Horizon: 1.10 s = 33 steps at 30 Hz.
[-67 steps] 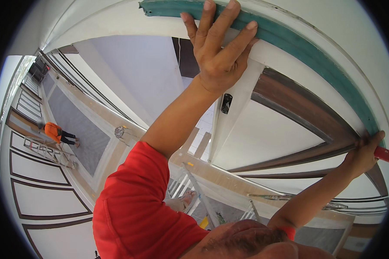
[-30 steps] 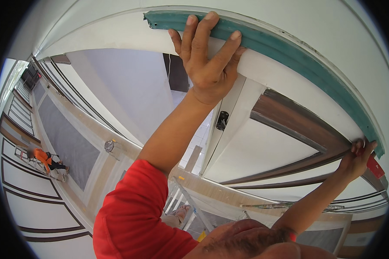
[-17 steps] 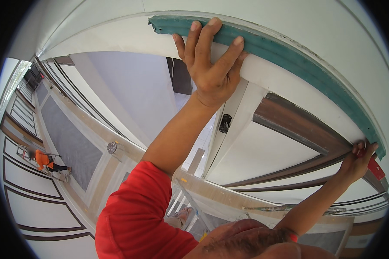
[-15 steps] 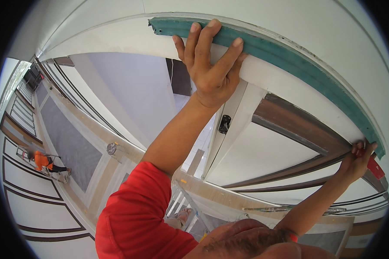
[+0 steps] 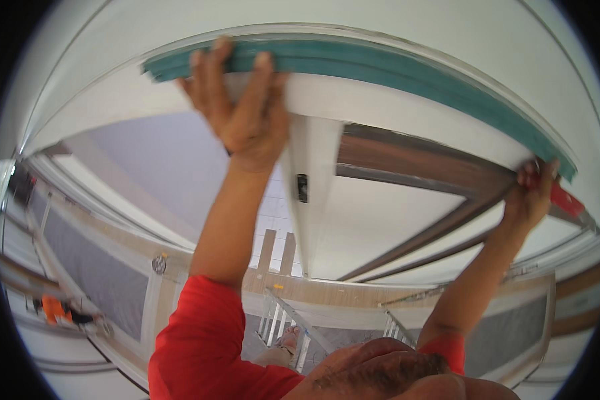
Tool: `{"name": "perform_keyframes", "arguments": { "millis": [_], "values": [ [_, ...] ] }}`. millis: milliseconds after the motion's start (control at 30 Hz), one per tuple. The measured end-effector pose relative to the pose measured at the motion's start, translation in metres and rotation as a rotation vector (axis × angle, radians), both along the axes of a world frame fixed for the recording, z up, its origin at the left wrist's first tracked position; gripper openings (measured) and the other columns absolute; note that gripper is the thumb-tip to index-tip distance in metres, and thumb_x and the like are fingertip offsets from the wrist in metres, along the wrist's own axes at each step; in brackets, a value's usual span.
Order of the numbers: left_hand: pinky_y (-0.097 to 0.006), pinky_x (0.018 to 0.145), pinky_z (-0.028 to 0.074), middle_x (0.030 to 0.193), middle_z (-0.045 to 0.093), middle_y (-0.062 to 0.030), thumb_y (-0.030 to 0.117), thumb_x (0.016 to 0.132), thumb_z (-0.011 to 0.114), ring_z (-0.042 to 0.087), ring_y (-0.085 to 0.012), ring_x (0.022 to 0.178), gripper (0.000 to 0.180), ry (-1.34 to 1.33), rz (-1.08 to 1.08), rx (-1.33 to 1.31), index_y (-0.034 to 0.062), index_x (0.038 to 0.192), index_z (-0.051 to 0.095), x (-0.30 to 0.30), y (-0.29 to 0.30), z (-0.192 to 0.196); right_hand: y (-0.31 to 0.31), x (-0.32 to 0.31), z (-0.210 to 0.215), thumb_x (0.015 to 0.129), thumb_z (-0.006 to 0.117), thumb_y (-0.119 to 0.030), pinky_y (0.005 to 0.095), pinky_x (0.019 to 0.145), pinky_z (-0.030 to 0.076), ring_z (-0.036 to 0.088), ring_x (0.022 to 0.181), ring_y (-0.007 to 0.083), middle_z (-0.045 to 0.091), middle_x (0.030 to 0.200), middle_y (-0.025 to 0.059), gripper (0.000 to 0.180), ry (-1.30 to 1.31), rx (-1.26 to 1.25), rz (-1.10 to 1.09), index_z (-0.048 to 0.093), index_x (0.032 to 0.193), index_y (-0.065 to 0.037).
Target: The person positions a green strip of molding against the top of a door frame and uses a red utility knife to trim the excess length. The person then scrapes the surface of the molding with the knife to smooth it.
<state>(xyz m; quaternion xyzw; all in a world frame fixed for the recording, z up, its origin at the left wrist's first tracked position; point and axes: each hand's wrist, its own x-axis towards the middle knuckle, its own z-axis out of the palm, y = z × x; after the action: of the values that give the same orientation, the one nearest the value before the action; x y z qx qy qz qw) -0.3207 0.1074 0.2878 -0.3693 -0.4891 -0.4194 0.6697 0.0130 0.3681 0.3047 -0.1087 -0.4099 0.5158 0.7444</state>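
Left hand [image 5: 243, 120] fingers [image 5: 210, 67] overlap the teal strip [image 5: 407, 73].

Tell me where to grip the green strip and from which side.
Hold the green strip from below, flat palms pushing up near its two ends. It is long, thin and lies against the ceiling, so nothing can wrap around it. The left hand and right hand already sit so.

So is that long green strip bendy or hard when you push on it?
Probably stiff: the green strip keeps one even line along the white panel, with no sag between the left hand and the right hand. It likely isn't heavy, since open fingers alone press it up. Its edges look crisp, so probably not squashy.
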Motion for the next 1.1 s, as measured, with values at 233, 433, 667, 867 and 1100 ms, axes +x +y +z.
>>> {"name": "perform_keyframes", "arguments": {
  "millis": [233, 433, 667, 867, 1100],
  "values": [
    [-0.052, 0.111, 0.040, 0.151, 0.048, -0.0171, -0.002, 0.090, 0.075, 0.054, -0.0336, 0.133, 0.036, 0.179, -0.046, -0.044, 0.0071, 0.126, 0.072, -0.019, -0.013, 0.006, -0.010, -0.013, 0.004, 0.096, 0.076, -0.023, 0.0271, 0.047, 0.043, 0.064, 0.062, 0.0167, 0.070, 0.088, 0.0146, 0.059, 0.052, 0.067, 0.029, 0.039, 0.141, -0.013],
    [-0.049, 0.101, 0.047, 0.147, 0.049, -0.0157, -0.002, 0.089, 0.077, 0.057, -0.0336, 0.125, 0.034, 0.214, 0.033, -0.050, 0.0069, 0.121, 0.073, -0.020, -0.009, 0.010, -0.013, -0.006, 0.007, 0.099, 0.073, -0.026, 0.0300, 0.050, 0.043, 0.062, 0.065, 0.0191, 0.069, 0.093, 0.0143, 0.053, 0.082, 0.056, 0.019, 0.042, 0.139, -0.012],
    [-0.046, 0.095, 0.056, 0.140, 0.055, -0.0191, 0.000, 0.090, 0.076, 0.061, -0.0341, 0.120, 0.031, 0.251, 0.027, -0.023, 0.0053, 0.121, 0.073, -0.024, -0.009, 0.012, -0.011, -0.004, 0.008, 0.100, 0.070, -0.026, 0.0297, 0.051, 0.043, 0.062, 0.066, 0.0184, 0.069, 0.092, 0.0116, 0.040, 0.025, 0.058, 0.024, 0.051, 0.132, -0.011],
    [-0.043, 0.094, 0.055, 0.144, 0.051, -0.0176, -0.003, 0.090, 0.076, 0.060, -0.0326, 0.120, 0.034, 0.291, 0.014, -0.045, 0.0037, 0.123, 0.070, -0.030, -0.010, 0.013, -0.011, -0.004, 0.010, 0.101, 0.069, -0.027, 0.0290, 0.051, 0.042, 0.063, 0.066, 0.0171, 0.069, 0.091, 0.0101, 0.039, 0.004, 0.048, 0.005, 0.053, 0.132, -0.011],
    [-0.046, 0.099, 0.055, 0.144, 0.051, -0.0188, 0.000, 0.091, 0.076, 0.060, -0.0346, 0.122, 0.034, 0.263, 0.073, -0.025, 0.0058, 0.124, 0.070, -0.030, -0.008, 0.008, -0.012, -0.007, 0.015, 0.098, 0.071, -0.019, 0.0247, 0.049, 0.046, 0.063, 0.061, 0.0160, 0.065, 0.084, 0.0059, 0.043, 0.043, -0.139, 0.060, 0.049, 0.135, -0.009]
  ]
}}
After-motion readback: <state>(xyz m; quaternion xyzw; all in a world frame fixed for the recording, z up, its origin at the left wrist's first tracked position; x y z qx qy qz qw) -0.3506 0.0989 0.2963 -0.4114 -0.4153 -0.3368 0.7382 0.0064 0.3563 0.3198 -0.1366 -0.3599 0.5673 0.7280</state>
